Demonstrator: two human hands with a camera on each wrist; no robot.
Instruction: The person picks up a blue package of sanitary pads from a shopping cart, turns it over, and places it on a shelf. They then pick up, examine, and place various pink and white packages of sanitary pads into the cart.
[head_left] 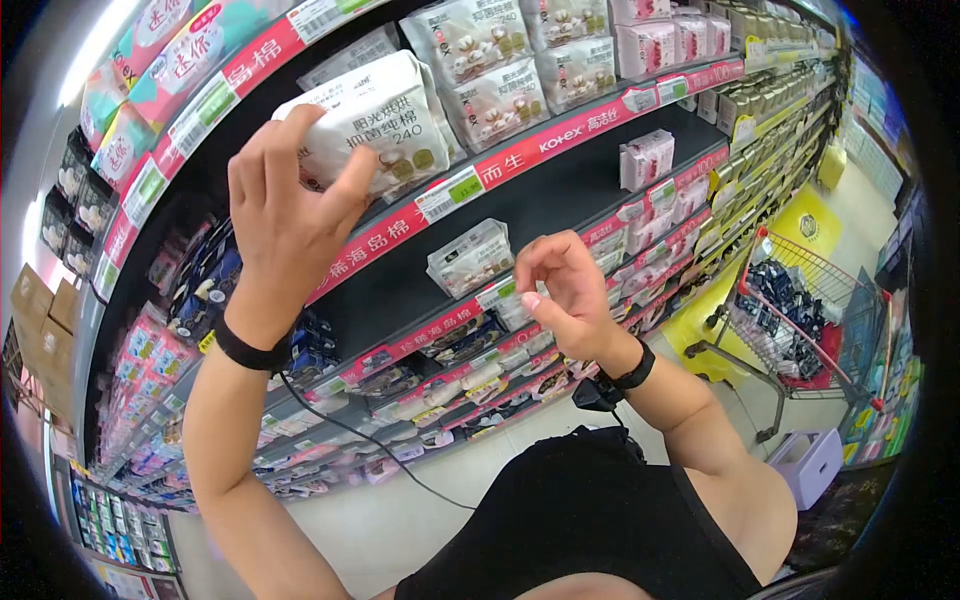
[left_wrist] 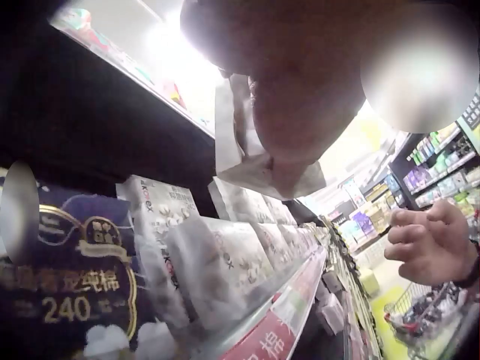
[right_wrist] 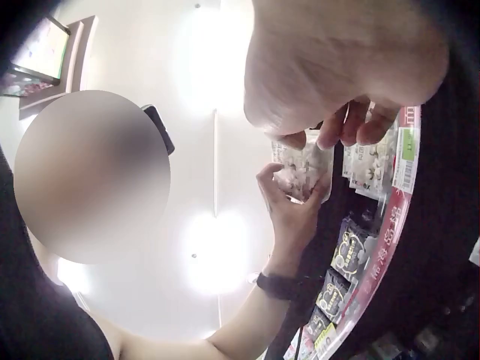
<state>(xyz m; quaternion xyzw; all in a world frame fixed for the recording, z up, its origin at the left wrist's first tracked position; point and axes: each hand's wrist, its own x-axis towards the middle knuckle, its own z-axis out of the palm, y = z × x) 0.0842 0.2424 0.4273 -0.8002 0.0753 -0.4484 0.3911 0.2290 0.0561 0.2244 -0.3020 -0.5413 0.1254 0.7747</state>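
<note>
My left hand grips a white pack of sanitary pads, printed with a cotton design and "240", thumb on its front and fingers over its top left. The pack is tilted at the upper shelf's front edge, and another pack's edge shows right behind it. In the right wrist view, the same pack sits between thumb and fingers. My right hand hangs loosely curled and holds nothing, in front of the lower shelf. Near it, a white pack stands on that shelf.
Similar white packs stand in rows to the right of the held one. Dark blue packs line the shelf at its left. A loaded shopping cart and a lilac stool are at the right. A cable trails from my left wrist.
</note>
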